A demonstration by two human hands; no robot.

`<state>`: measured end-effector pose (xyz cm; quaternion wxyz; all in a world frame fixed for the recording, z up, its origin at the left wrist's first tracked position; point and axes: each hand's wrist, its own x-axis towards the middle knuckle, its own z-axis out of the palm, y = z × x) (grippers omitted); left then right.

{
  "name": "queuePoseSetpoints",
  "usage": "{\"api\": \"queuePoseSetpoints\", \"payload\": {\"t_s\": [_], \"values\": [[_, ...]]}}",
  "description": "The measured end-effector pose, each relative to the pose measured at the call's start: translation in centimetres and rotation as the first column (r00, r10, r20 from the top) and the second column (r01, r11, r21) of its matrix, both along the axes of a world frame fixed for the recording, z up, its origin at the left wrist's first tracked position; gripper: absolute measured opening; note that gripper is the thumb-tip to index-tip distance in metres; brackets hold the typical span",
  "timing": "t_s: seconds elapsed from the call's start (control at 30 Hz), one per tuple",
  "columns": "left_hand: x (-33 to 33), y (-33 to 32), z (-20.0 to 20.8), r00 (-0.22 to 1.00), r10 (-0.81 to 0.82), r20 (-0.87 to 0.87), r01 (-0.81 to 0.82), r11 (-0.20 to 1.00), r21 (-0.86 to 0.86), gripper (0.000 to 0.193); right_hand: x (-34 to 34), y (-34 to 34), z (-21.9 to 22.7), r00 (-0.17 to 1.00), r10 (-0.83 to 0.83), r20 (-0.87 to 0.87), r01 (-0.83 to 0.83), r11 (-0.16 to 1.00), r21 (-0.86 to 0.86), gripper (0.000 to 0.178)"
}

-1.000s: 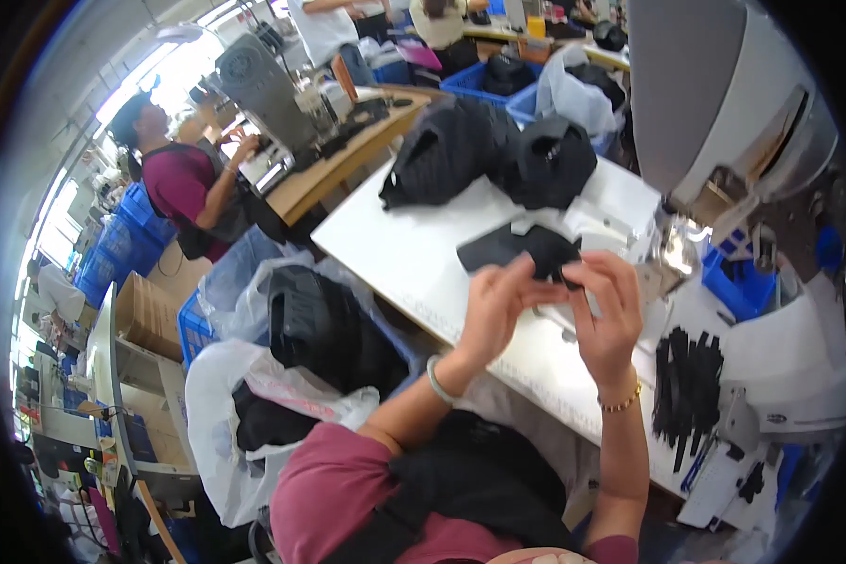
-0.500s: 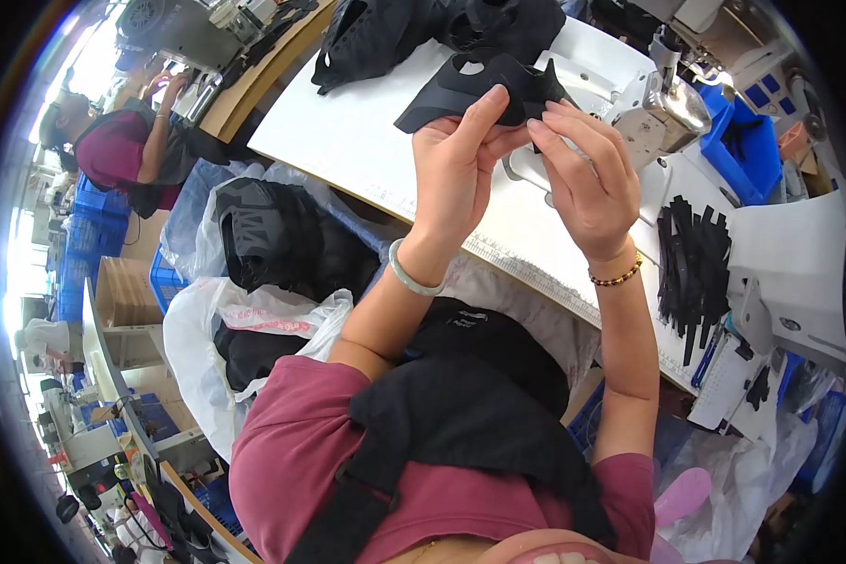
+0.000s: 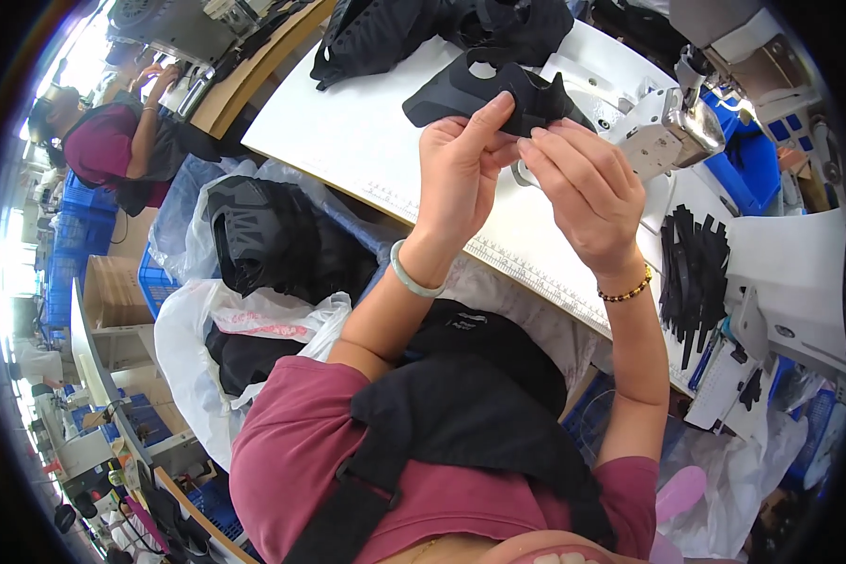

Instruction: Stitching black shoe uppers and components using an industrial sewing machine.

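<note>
1. Evidently, the left grip [image 3: 459, 179] was closed, its thumb pressed on a black cut piece [image 3: 468, 92] that reached forward from it, above the tabletop [image 3: 348, 141].
2. The right grip [image 3: 592, 188] was nearly closed too, thumb and fingertips gathered just beside the left fingertips at the piece's near edge; whether it pinched the material could not be told.
3. Compared with half a second before, the right fingertips had drawn closer to the left ones, so the handling seemed narrowed to that one edge.
4. The fingers hid the edge between the grips, and the piece's underside was out of sight; anything small caught there could not be made out.
5. Right of the right grip lay a bundle of black strips [image 3: 694, 263]; ahead and to its right stood a metal machine arm [image 3: 653, 136], its working point unclear.
6. Beyond both grips, bulky black goods [image 3: 376, 33] were cut off by the upper rim. Far to the left of the grips, a co-worker [image 3: 113, 141] showed small, the work there indistinct.
</note>
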<state>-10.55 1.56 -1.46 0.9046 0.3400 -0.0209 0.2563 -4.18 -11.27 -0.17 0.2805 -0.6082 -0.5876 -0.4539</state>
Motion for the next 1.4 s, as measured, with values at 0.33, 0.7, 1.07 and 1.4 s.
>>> {"api": "queuePoseSetpoints", "payload": {"t_s": [0.33, 0.7, 1.07, 1.4], "values": [[0.0, 1.4, 0.7, 0.986, -0.018, -0.163, 0.039, 0.991, 0.125, 0.015, 0.1, 1.1, 0.6, 0.999, -0.046, -0.017, 0.044, 0.992, -0.116, 0.027], [-1.5, 4.9, -1.1, 0.94, 0.06, -0.335, 0.111, 0.877, 0.467, 0.019, -0.4, 1.3, 2.5, 0.287, -0.085, -0.954, -0.247, 0.956, -0.159, 0.02], [-3.7, 20.8, -3.6, 0.984, 0.001, -0.179, 0.02, 0.993, 0.113, 0.036, -5.3, 11.6, -3.5, 0.992, 0.098, -0.081, -0.126, 0.833, -0.539, 0.021], [0.6, 40.5, -7.5, 0.973, 0.086, -0.214, -0.001, 0.93, 0.368, 0.04, -4.8, 29.7, -9.1, 0.956, -0.076, 0.283, 0.223, 0.816, -0.534, 0.022]]}}
